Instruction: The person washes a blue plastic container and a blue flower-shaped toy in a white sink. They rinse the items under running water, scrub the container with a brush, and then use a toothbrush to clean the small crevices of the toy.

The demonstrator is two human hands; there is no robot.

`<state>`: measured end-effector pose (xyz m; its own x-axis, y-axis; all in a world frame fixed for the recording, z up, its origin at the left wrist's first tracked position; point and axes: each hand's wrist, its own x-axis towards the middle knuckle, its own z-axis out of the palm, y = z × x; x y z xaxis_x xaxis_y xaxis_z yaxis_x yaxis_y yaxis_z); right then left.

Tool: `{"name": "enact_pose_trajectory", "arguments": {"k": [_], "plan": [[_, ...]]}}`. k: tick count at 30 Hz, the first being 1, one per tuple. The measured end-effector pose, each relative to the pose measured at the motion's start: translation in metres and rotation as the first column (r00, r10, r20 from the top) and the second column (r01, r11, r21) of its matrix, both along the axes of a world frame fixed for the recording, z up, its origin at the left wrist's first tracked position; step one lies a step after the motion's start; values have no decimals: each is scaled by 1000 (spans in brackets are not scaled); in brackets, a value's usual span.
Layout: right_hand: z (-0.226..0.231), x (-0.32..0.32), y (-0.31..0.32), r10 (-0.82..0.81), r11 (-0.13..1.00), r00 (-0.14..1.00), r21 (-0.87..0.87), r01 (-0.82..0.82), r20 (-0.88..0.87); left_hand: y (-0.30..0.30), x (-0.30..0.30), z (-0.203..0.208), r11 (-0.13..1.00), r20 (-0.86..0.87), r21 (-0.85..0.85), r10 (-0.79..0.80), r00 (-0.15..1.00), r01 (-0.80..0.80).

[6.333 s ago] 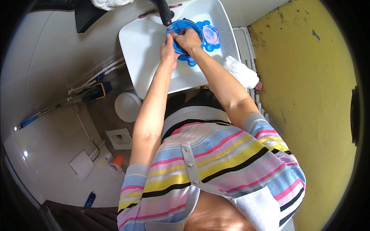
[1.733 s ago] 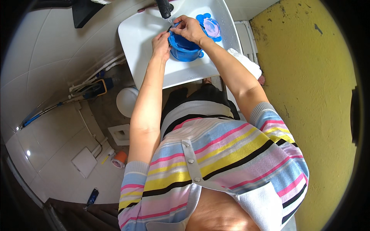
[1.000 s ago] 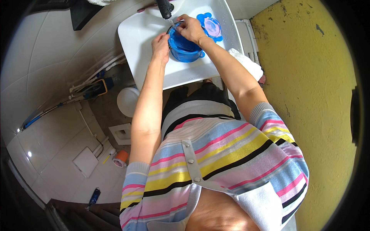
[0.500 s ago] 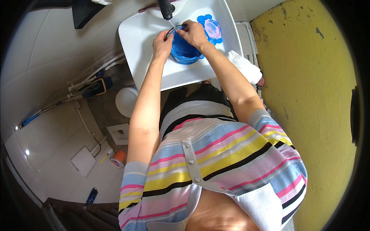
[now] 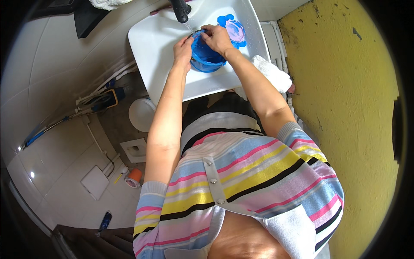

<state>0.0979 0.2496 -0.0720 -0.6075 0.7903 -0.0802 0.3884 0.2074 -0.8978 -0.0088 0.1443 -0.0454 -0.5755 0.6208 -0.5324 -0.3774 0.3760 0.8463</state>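
Note:
A round blue plastic bowl sits in the white sink, under the black faucet with water running from it. At the bowl's far side is a thin dark band, too small to tell its kind. My left hand is closed at the bowl's left rim, its fingers around one end of the band. Over the far right rim, my right hand pinches the band's other end, fingertips reaching inside the bowl. Beyond my right hand lies a blue flower-shaped piece with a pink-white centre.
A white cloth hangs over the sink's right edge. At right stands a yellow wall with pipes beside it. A white bucket is below the sink, and an orange tub and mop handles are at left.
My left hand has shifted slightly right and down at the bowl's rim. The dark band shows less as a loop now. Water still runs; the view has shifted a little.

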Motion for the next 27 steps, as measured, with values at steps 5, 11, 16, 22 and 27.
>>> {"name": "enact_pose_trajectory", "arguments": {"k": [5, 11, 16, 22, 27], "plan": [[-11, 2, 5, 15, 996, 1000, 87, -17, 19, 2, 1, 5, 1000, 117, -7, -11, 993, 12], [23, -1, -3, 17, 997, 993, 67, -25, 115, 2, 1, 7, 997, 213, -45, 77, 974, -69], [16, 0, 4, 110, 991, 986, 66, -119, 126, 2, 2, 9, 988, 279, -66, 152, 948, -139], [2, -6, 3, 97, 991, 990, 85, -106, 102, 0, -1, -1, 983, 318, -74, 184, 930, -169], [19, -9, 2, 113, 994, 976, -9, -113, 187, -2, -6, -9, 979, 308, -94, 203, 930, -182]]}}
